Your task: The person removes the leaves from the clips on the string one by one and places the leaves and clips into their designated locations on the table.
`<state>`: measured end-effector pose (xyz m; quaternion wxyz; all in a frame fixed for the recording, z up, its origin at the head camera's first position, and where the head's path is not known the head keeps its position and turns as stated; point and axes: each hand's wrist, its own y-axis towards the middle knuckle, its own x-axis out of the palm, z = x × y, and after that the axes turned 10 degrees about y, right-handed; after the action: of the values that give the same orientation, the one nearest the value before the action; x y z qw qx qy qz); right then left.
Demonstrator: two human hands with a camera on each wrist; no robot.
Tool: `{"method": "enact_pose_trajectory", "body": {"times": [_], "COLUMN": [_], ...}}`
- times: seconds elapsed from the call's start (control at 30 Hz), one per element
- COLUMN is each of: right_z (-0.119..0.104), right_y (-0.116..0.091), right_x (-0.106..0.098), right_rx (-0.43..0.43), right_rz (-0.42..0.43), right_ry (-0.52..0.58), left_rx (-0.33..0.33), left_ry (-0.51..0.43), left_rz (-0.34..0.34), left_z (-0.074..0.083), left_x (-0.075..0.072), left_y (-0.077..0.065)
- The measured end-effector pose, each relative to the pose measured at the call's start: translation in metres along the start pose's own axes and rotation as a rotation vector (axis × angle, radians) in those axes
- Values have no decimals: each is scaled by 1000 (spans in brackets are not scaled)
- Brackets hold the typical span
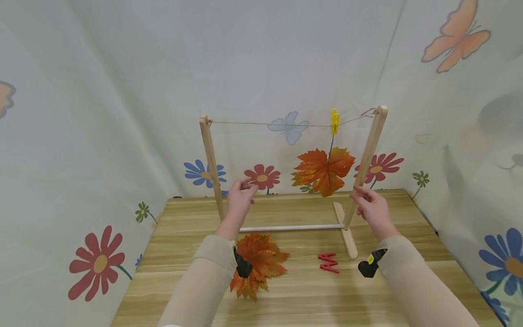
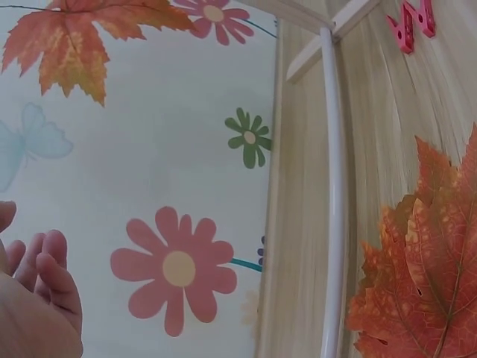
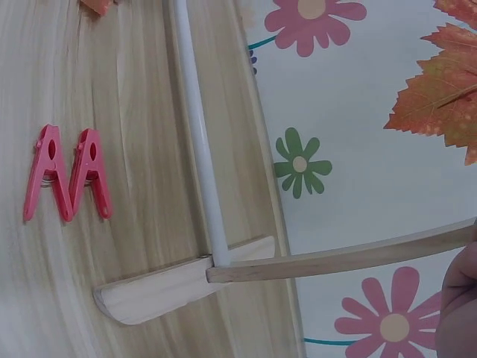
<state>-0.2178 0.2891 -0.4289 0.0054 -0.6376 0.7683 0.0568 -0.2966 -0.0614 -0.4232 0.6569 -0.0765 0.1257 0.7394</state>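
Note:
My left hand (image 1: 240, 200) hovers inside the left post of a wooden rack, its fingers loosely bent around nothing. My right hand (image 1: 372, 210) is at the rack's right post (image 1: 371, 147), fingertips overlapping it in the head view; whether they touch is unclear. A string (image 1: 245, 123) spans both posts. On it a yellow clothespin (image 1: 334, 121) holds an orange artificial maple leaf (image 1: 324, 170) by its stem. Another orange leaf (image 1: 263, 261), partly behind my left wrist, lies on the table. Two red clothespins (image 3: 67, 175) lie side by side before the rack.
A white rod (image 1: 292, 227) joins the rack's lower ends, and a flat wooden foot (image 1: 346, 234) supports the right post. The wood-grain table (image 1: 180, 272) ends at a fabric backdrop (image 1: 143, 68) printed with flowers and butterflies.

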Motion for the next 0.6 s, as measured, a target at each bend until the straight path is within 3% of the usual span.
{"method": "enact_pose_trajectory", "body": {"times": [0.33, 0.6], "right_z": [-18, -23], "right_y": [4, 9], "right_x": [4, 4], "right_rx": [-15, -27], "right_rz": [-7, -6], "right_ry": [-6, -27], "left_rx": [0, 40], "left_ry": [33, 17], "left_rz": [-52, -121], "left_z": [17, 33], "left_x": [0, 5], "left_y": [-1, 1]}}
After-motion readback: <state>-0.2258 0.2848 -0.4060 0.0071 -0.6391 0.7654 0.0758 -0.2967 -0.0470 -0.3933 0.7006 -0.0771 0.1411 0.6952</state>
